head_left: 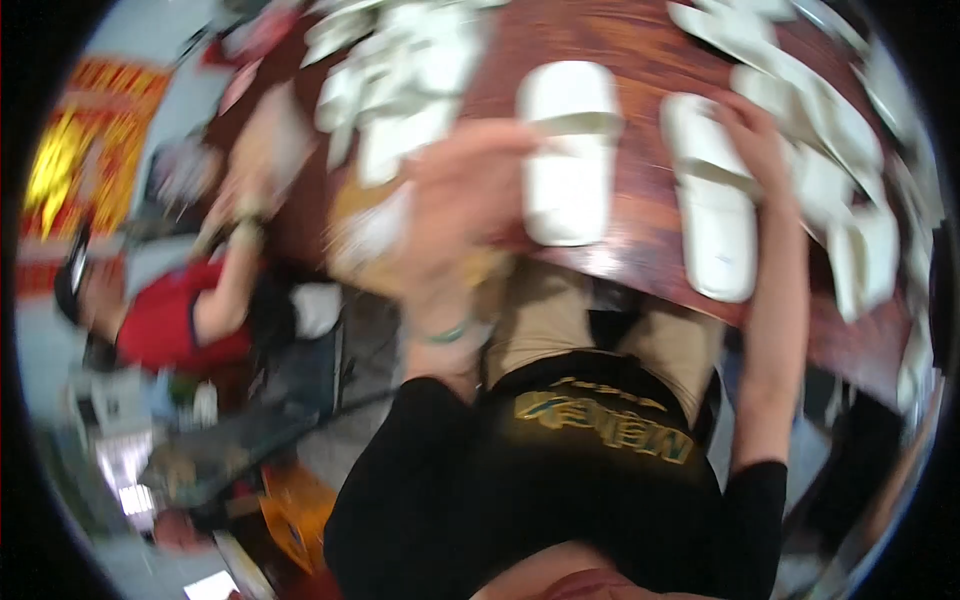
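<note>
Two white slide slippers lie apart, soles down, on the dark red wooden table in front of me. My left hand (465,185) is smeared by motion beside the left slipper (568,195). Its fingers point right toward the slipper's strap, and I cannot tell whether they touch it. My right hand (752,140) is at the right slipper (720,240), its fingers curled over the right edge by the strap. What the thumb does there is hidden.
White slippers pile up at the far left (415,75) and along the right (825,130). A blurred tan and white item (375,230) is by the table's (640,40) near left edge. A co-worker in a red shirt (175,315) reaches in at left.
</note>
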Available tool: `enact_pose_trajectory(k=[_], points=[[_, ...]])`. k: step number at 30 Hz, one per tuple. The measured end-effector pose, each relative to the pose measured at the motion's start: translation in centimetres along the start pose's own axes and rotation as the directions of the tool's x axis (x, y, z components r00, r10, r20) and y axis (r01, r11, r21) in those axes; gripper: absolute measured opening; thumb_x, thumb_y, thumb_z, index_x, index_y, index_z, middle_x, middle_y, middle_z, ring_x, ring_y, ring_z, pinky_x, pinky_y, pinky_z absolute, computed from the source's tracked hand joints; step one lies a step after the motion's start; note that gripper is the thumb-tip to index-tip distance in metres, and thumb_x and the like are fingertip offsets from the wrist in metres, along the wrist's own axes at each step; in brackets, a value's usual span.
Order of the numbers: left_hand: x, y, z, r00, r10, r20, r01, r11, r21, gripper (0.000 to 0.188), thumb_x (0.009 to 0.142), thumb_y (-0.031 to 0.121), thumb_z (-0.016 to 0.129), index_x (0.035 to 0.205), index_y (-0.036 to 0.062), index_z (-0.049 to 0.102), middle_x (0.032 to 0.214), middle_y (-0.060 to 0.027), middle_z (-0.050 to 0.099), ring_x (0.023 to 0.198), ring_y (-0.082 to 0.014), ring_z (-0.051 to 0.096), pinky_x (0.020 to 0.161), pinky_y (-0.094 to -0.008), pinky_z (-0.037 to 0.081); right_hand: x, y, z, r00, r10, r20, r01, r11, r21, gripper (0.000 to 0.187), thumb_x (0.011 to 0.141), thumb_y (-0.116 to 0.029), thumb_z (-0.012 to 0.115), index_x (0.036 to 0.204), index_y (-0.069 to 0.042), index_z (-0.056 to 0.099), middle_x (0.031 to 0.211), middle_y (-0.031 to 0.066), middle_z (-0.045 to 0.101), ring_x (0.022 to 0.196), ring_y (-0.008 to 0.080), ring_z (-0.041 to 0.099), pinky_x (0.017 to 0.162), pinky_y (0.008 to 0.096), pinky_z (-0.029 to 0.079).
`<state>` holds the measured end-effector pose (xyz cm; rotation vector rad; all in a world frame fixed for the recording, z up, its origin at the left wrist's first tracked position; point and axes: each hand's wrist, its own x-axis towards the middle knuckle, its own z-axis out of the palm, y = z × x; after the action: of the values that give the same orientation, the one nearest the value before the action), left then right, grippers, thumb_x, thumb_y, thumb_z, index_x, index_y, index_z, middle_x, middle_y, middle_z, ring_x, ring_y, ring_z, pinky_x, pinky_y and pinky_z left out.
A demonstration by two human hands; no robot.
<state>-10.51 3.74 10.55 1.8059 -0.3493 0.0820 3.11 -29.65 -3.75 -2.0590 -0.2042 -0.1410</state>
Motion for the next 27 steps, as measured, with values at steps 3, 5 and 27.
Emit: enact_pose_trajectory(k=[3, 5, 27], points=[[0.8, -3.0, 3.3, 0.982, -0.170, 0.084, 0.085, 0.791, 0.605, 0.074, 0.069, 0.061, 0.070, 0.102, -0.0055, 0.062, 0.084, -0.0234, 0.066, 0.082, -0.0370, 0.066, 0.074, -0.0430, 0.052, 0.2, -0.7, -0.9, 0.989, 0.002, 0.146, -0.007, 0.999, 0.032, 0.026, 0.092, -0.022, 0.057, 0.101, -0.001, 0.068, 0.090, 0.0002, 0.067, 0.085, 0.0074, 0.058, 0.078, 0.0228, 0.046], [1.6, -5.1, 5.5, 0.989, -0.149, 0.004, 0.120, 0.809, 0.575, 0.104, 0.058, 0.069, 0.072, 0.110, -0.0183, 0.049, 0.087, -0.0298, 0.064, 0.083, -0.0393, 0.066, 0.077, -0.0406, 0.052, 0.0, -1.3, -0.9, 0.981, 0.028, 0.193, -0.048, 0.994, 0.101, 0.024, 0.091, -0.021, 0.060, 0.099, 0.000, 0.068, 0.089, -0.0001, 0.066, 0.085, 0.0070, 0.057, 0.078, 0.0224, 0.045], [7.0, -10.4, -0.7, 0.928, 0.137, -0.346, 0.007, 0.924, 0.383, 0.008, 0.069, 0.010, 0.056, 0.068, 0.0026, 0.060, 0.062, -0.0142, 0.060, 0.055, -0.0270, 0.057, 0.054, -0.0381, 0.044, -1.3, -4.6, 3.1, 0.968, -0.056, -0.243, 0.117, 0.963, 0.243, 0.036, 0.091, -0.023, 0.062, 0.119, -0.001, 0.056, 0.115, 0.0096, 0.057, 0.103, 0.0176, 0.056, 0.090, 0.0298, 0.045]])
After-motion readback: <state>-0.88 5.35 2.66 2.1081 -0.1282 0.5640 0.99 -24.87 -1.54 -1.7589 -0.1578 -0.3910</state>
